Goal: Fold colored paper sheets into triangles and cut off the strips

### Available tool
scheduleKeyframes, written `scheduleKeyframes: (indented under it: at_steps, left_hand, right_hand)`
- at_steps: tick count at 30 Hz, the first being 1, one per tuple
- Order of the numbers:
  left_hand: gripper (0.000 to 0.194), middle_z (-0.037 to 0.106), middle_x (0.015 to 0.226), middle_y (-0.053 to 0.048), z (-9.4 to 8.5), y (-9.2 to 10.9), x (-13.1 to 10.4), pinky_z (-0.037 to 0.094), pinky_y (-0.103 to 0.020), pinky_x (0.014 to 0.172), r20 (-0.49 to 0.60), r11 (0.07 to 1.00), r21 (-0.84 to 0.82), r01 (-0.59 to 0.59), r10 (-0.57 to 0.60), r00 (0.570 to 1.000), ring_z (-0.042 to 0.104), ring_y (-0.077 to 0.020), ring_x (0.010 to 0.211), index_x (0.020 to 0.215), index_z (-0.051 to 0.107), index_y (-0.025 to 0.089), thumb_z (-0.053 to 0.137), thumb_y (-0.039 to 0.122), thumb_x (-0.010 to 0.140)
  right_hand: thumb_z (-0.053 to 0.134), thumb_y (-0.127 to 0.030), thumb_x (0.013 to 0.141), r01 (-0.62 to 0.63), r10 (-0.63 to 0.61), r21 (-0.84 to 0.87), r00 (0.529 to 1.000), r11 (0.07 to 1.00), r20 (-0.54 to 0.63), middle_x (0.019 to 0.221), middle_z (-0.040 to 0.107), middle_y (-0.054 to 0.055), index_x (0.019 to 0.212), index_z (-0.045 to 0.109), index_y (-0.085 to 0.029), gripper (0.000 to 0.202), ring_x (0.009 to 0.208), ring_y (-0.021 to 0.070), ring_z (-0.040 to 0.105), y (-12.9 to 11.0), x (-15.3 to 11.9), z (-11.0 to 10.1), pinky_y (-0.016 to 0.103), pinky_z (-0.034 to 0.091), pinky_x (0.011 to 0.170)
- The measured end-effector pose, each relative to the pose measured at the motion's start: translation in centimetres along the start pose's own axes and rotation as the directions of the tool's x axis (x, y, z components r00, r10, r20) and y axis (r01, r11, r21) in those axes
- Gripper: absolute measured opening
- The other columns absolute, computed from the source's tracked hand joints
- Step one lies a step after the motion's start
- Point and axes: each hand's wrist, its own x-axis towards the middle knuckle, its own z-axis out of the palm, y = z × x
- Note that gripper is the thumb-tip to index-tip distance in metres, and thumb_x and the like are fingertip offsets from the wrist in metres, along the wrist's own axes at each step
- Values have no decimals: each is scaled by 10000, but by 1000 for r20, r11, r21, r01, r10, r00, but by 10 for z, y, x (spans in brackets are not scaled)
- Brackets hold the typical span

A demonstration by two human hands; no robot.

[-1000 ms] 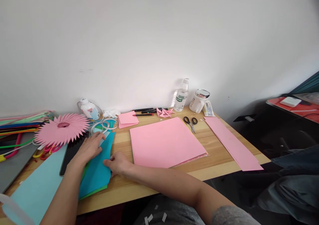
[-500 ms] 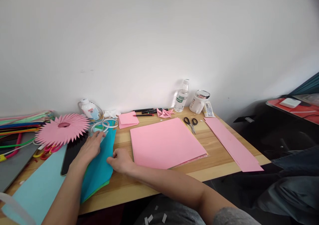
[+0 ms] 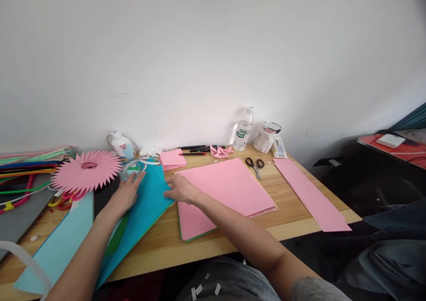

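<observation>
On the left half of the table lie blue paper sheets (image 3: 151, 199), with green paper (image 3: 118, 236) showing beneath them. My left hand (image 3: 124, 195) rests on their left side, its fingers stretched out near the rolls of white tape (image 3: 133, 168). At the right edge of the blue sheets, my right hand (image 3: 182, 189) has its thumb and fingers closed on the paper. That hand hovers over the left corner of a stack of pink paper (image 3: 226, 188). A light blue sheet (image 3: 61, 247) lies under my left forearm.
A pleated pink paper ring (image 3: 88, 170) sits beside a white bottle (image 3: 122, 145). Pink squares (image 3: 173, 159), pens (image 3: 199, 148), a folded pink piece (image 3: 221, 152), a water bottle (image 3: 243, 130), a mug (image 3: 266, 137) and scissors (image 3: 255, 165) line the back. Pink strips (image 3: 311, 194) lie right.
My right hand has moved up and to the right, drawing the right edge of the blue paper with it. More green paper shows beneath. My left hand stays nearly in place.
</observation>
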Motion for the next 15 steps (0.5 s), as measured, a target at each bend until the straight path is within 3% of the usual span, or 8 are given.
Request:
scheduleKeyframes:
  at_steps: [3,7,15]
  left_hand:
    - [678,266,1442,-231,4,-1,0,235,-490,1046,-25,1000,20,3,-3,1000,363,-332,1283,1418,245,130,273,-6,754]
    - [717,318,1430,-202,11,-7,0,211,-509,1056,-84,1000,9,-6,7,996,399,-298,1265,1439,175,174,243,-25,754]
    - [726,330,1431,-186,21,-17,5,228,-513,1045,-123,1000,24,-4,7,992,458,-306,1213,1427,235,180,250,-34,734]
  right_hand:
    - [583,-62,615,7,-7,2,1000,1000,15,549,509,-35,594,532,-155,108,490,107,497,-1,-5,-3,207,331,453]
    - [595,-76,607,35,-36,12,998,999,48,521,478,-50,578,524,-155,110,479,96,472,-4,-16,-19,202,318,445]
    - [679,-195,602,58,-68,60,980,997,189,471,467,-62,655,628,-126,101,454,72,449,-4,-44,-106,195,337,442]
